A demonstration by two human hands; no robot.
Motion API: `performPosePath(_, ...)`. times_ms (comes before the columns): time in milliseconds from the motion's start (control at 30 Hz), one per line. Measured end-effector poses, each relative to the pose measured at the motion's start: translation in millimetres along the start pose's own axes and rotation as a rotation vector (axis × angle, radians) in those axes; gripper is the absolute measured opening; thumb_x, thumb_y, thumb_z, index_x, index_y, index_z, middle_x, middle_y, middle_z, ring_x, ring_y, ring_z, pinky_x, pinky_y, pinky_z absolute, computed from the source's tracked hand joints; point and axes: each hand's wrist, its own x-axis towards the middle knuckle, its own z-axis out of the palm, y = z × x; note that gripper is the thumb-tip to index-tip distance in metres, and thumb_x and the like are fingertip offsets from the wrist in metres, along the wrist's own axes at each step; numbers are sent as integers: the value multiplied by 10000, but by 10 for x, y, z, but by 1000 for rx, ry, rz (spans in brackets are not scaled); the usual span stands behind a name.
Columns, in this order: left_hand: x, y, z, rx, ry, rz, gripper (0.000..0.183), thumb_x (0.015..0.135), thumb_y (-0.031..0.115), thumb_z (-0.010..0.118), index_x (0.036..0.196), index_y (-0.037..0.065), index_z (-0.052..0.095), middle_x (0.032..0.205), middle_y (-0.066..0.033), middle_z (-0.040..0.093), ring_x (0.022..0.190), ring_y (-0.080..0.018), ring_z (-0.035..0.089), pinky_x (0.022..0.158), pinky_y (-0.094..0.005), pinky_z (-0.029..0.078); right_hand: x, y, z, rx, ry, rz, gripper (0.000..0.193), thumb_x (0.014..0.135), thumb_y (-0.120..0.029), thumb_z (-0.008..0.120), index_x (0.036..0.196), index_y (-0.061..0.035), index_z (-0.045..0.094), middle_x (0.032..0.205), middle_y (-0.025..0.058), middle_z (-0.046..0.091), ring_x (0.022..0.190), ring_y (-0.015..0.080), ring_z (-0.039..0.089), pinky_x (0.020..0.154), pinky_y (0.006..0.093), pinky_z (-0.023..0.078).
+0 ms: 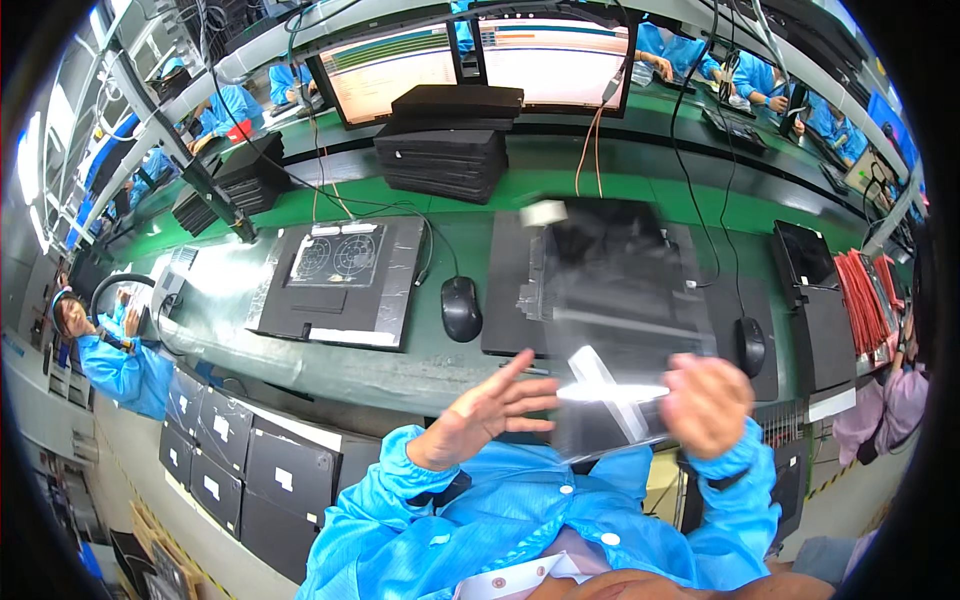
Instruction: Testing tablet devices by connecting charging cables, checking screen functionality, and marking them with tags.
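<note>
My left hand (495,408) is open, its fingers spread beside the left edge of a clear plastic film (580,425). I cannot tell whether they touch it. My right hand (708,403), slightly blurred, is closed at the film's right edge. The film is see-through and glossy, with a whitish strip (607,392) running slantwise across it. Beyond it, a dark flat panel (610,228) lies on a black foam board (505,275), blurred and partly covered by the film. A small white piece (543,212) shows at the panel's upper left corner.
A black mouse (461,309) and a black board with a clear patterned sheet (336,258) are at left. Another mouse (749,346) sits at right. Stacked black foam trays (440,165) stand before two monitors (390,75). Cables hang over the green bench (440,375). Other people work around.
</note>
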Motion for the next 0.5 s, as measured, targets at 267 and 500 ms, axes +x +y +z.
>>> performPosePath(267, -1314, 201, -306, -269, 865, 218, 572, 795, 35, 596, 1359, -22, 515, 1165, -178, 678, 1033, -321, 687, 994, -439, 530, 967, -844, 1149, 628, -30, 11, 571, 755, -262, 816, 1266, -85, 632, 1346, 150, 594, 1296, 315, 560, 1067, 489, 458)
performPosePath(500, -1925, 348, -659, -442, 815, 719, 523, 756, 12, 575, 1276, -20, 622, 1235, -177, 684, 1121, -361, 663, 1021, -517, 515, 1350, -663, 2256, 560, -172, 387, 562, 839, -318, 772, 1258, 11, 592, 1281, 216, 553, 1242, 417, 517, 1033, 495, 440)
